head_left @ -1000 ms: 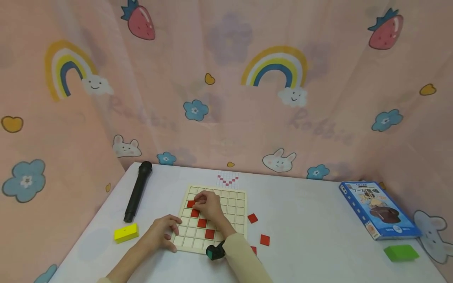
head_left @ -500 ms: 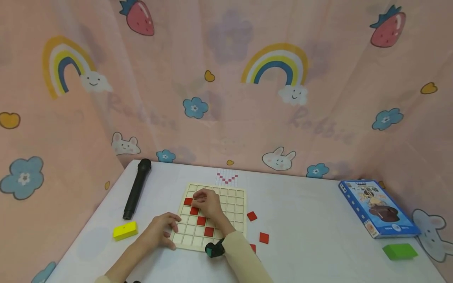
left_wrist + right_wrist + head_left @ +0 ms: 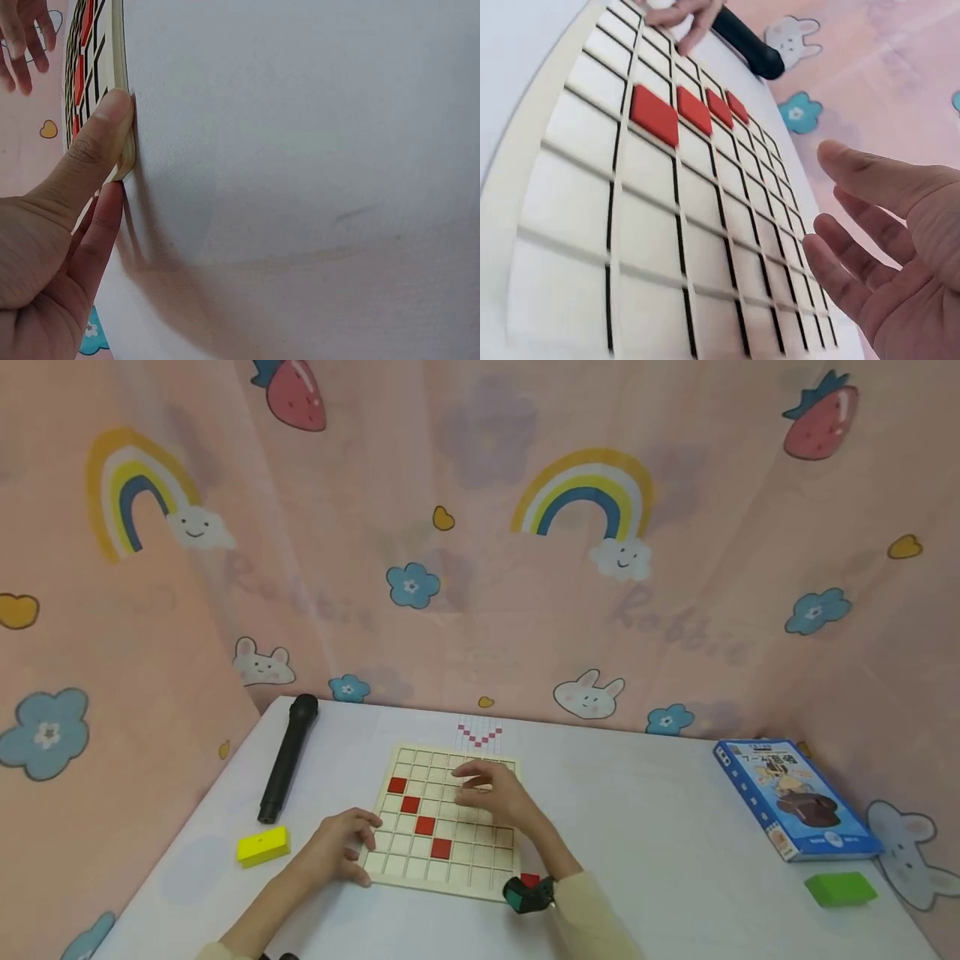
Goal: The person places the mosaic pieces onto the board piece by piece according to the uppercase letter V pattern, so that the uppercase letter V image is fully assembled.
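Observation:
A cream grid board (image 3: 397, 865) lies on the white table, with several red square tiles (image 3: 425, 826) in its cells along a diagonal. My left hand (image 3: 336, 847) grips the board's near left corner; in the left wrist view the thumb (image 3: 94, 139) bears on one edge and fingers lie around the corner. Over the right half of the board hovers my right hand (image 3: 498, 793), its fingers loosely bent and apart. The right wrist view shows nothing between that thumb and the fingers (image 3: 847, 259). One loose red tile (image 3: 529, 881) peeks out beside the right wrist.
Behind the board lies a paper with a pink V of squares (image 3: 480, 735). A black microphone-like stick (image 3: 288, 760) and a yellow block (image 3: 263, 847) are at left. At right are a blue box (image 3: 798, 800) and a green block (image 3: 841, 889). A patterned curtain (image 3: 487, 635) closes the back.
My right hand has left the far-left red tile and moved right across the board, its fingers spreading. The forearm now covers most of the loose tiles. The left hand stays at the corner.

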`<act>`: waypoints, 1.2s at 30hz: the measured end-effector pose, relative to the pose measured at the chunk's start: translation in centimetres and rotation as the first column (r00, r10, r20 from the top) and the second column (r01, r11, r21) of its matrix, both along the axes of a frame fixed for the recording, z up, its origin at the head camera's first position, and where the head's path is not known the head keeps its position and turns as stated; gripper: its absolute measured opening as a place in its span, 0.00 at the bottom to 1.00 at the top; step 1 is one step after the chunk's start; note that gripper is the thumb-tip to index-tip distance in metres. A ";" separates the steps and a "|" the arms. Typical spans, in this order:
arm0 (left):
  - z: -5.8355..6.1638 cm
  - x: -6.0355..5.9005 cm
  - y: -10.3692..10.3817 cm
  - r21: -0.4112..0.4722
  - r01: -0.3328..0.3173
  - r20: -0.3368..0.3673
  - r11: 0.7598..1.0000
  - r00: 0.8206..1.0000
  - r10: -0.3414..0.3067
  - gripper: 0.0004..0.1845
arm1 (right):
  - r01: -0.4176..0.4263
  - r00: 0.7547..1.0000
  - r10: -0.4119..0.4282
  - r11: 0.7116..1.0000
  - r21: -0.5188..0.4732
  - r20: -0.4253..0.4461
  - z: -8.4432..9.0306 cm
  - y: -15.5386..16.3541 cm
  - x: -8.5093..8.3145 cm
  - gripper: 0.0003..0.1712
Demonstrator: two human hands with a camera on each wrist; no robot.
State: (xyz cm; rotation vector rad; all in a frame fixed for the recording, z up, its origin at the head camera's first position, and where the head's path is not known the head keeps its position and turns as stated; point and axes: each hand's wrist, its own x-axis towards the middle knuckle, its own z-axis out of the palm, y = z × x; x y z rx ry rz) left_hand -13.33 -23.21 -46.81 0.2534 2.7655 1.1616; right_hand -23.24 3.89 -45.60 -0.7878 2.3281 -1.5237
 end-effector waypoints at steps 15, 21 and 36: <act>-0.6 0.9 -0.4 0.049 0.032 -0.014 0.998 0.999 -0.031 0.22 | -0.060 0.998 0.056 0.959 0.278 0.020 -2.1 10.9 -2.4 0.19; -0.7 0.7 -0.1 0.049 0.042 -0.032 0.998 0.999 -0.041 0.22 | -0.030 0.998 0.043 0.960 0.279 -0.039 -2.8 11.6 -2.1 0.13; -0.1 0.4 -0.2 0.053 0.030 -0.032 0.998 0.999 -0.029 0.22 | 0.406 0.907 -0.419 0.896 0.179 0.039 -1.1 9.4 3.1 0.13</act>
